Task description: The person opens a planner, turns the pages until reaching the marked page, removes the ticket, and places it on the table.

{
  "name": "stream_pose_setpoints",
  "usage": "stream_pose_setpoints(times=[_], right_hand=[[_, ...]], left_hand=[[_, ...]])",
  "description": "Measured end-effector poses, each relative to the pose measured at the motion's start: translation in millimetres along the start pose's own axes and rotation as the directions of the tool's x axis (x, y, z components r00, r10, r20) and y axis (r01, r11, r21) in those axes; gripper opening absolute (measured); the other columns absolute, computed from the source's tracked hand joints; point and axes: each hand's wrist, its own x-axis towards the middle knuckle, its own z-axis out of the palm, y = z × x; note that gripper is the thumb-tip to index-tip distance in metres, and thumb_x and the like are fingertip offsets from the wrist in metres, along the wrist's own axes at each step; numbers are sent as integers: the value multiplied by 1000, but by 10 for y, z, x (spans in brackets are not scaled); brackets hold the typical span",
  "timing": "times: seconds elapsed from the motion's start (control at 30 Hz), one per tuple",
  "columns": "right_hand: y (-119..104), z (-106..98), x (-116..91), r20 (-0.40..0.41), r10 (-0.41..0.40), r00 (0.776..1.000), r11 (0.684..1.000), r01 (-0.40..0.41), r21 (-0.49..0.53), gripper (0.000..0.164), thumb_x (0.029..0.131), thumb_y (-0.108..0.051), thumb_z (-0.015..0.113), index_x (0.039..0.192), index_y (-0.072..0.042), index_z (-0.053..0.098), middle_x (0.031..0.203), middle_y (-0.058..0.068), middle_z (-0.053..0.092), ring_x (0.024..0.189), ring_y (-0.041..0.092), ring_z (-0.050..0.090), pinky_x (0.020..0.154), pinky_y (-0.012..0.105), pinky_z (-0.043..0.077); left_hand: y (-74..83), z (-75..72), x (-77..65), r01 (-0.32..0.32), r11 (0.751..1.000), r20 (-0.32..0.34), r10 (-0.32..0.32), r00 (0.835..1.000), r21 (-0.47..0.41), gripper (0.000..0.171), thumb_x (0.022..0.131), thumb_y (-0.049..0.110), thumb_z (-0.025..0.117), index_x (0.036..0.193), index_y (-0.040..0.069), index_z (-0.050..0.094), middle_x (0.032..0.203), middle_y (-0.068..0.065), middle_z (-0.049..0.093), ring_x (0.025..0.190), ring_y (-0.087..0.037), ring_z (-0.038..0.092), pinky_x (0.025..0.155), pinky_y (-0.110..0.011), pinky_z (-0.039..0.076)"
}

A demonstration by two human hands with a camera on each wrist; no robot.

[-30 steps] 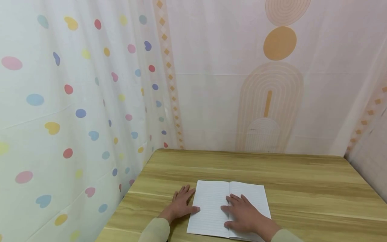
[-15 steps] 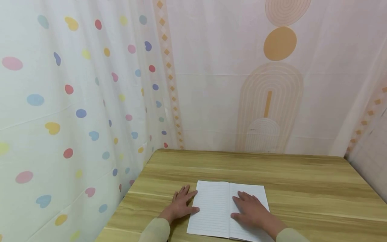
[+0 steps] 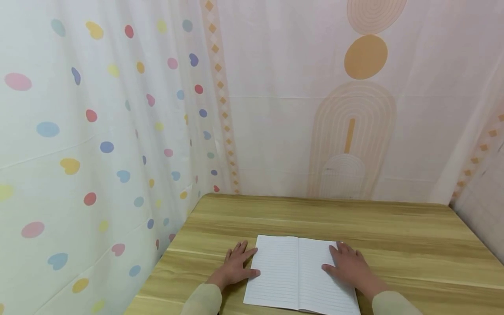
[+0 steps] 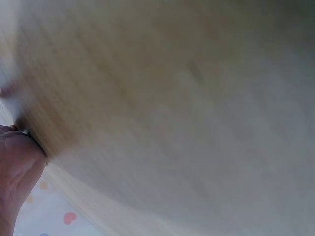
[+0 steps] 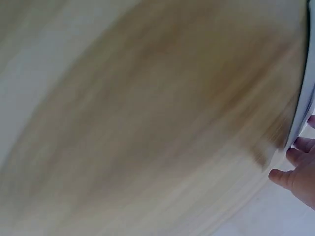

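Note:
An exercise book (image 3: 275, 271) with ruled white pages lies spread flat on the wooden table, its centre fold running toward the person. My left hand (image 3: 235, 267) rests at the book's left edge, thumb and index fingertip on the page margin and the other fingers on the wood. Over the right page's outer edge lies my right hand (image 3: 349, 266), fingers spread, with the thumb on the paper. In the right wrist view the book's edge (image 5: 302, 93) shows beside the fingers of the right hand (image 5: 300, 167). Part of the left hand (image 4: 19, 162) appears at the left wrist view's border.
The wood-grain table (image 3: 315, 216) reaches back to a pale curtain (image 3: 271, 131) with arch patterns. A curtain with coloured dots (image 3: 118, 131) hangs along the left side. A whitish wall (image 3: 488, 192) stands at the right.
My right hand has slid rightward across the right page, from the centre fold to the outer edge. The left hand and the book stay nearly where they were.

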Motion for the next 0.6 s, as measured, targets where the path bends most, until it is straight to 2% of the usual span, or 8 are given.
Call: stream_pose_setpoints(times=[0.23, 0.4, 0.6], right_hand=[[211, -79, -16, 48, 104, 993, 993, -106, 42, 93, 90, -63, 58, 145, 10, 40, 146, 41, 31, 135, 58, 28, 102, 77, 21], [241, -139, -28, 63, 111, 992, 990, -116, 76, 96, 89, -64, 60, 145, 12, 38, 147, 42, 29, 134, 60, 26, 101, 78, 21], [239, -135, -21, 59, 114, 992, 992, -117, 52, 96, 88, -64, 61, 144, 11, 39, 146, 41, 31, 134, 59, 28, 100, 77, 23]], left_hand=[[4, 7, -15, 8, 1000, 5, -8, 1000, -13, 75, 89, 42, 70, 149, 7, 44, 160, -29, 14, 148, -47, 5, 114, -65, -2], [-2, 12, -13, 8, 1000, 2, -8, 1000, -13, 75, 89, 42, 70, 149, 6, 44, 160, -29, 15, 148, -47, 5, 114, -66, -2], [1, 14, -13, 17, 1000, 6, -17, 1000, -9, 76, 89, 43, 70, 150, 7, 43, 160, -29, 14, 148, -47, 5, 114, -65, -3]])
